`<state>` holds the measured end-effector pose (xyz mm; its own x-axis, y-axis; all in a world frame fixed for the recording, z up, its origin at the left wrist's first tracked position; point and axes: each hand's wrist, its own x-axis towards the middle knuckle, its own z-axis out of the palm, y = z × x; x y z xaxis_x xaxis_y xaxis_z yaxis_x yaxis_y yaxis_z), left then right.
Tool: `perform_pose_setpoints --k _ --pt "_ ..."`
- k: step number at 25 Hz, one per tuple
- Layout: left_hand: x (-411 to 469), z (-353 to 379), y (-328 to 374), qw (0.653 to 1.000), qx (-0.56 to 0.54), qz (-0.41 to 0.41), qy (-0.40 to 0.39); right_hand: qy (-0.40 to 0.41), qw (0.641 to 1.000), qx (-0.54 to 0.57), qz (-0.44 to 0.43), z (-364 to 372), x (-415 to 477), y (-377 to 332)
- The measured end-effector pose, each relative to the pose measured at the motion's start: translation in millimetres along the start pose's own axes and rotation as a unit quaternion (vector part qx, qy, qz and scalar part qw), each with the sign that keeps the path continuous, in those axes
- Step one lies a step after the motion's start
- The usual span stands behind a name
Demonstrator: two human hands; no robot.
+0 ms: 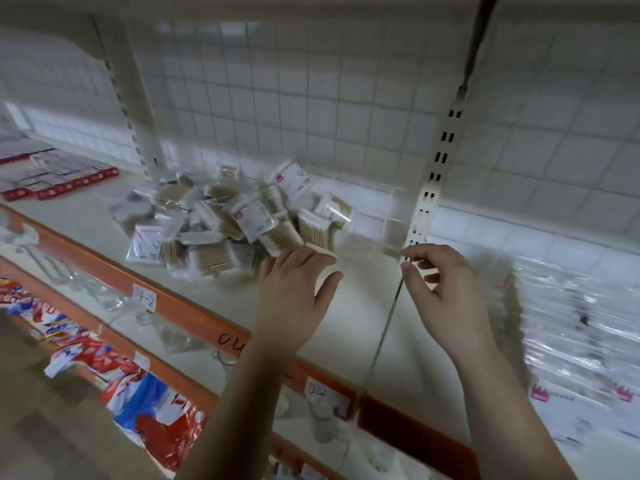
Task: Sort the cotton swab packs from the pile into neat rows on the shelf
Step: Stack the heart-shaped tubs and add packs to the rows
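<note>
Head view has my left grip (294, 289) spread flat, fingertips touching the nearest cotton swab pack (282, 237) of the pile (207, 220) on the shelf (346, 306), right grip (440, 289) loosely curled, empty; I'd pinch one pack only.

A white tiled wall (554, 140) is standing at the back, and a wire grid (263, 81) is hanging in front of it. A cream post (440, 157) with small dark slots is running up beside the grid. An orange strip (187, 313) is running along the front edge of the shelf (360, 323), carrying paper labels (145, 297). A brown floor (41, 427) is showing below.
</note>
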<state>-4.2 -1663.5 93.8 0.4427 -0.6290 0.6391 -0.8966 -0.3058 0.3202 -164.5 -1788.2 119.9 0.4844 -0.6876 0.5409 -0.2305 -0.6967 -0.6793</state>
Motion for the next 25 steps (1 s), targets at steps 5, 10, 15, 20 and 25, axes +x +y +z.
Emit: perform_pose_setpoints --k 5,10,15,20,25 --pt "-6 -14 -56 1.000 0.017 -0.022 -0.009 -0.053 0.999 0.005 -0.001 65 14 -13" --pt "-6 -25 -108 0.999 0.018 -0.027 -0.030 -0.073 0.997 -0.003 -0.001 119 46 -24" --pt "0 -30 -140 0.999 0.026 -0.017 -0.029 -0.046 0.995 -0.088 0.010 156 80 -15" --pt "7 -26 -154 0.999 0.026 -0.009 -0.032 -0.057 0.989 -0.119 0.060 174 101 -7" --pt "17 -21 -161 1.000 0.015 -0.005 -0.026 -0.084 0.980 -0.156 0.088 186 106 -4"
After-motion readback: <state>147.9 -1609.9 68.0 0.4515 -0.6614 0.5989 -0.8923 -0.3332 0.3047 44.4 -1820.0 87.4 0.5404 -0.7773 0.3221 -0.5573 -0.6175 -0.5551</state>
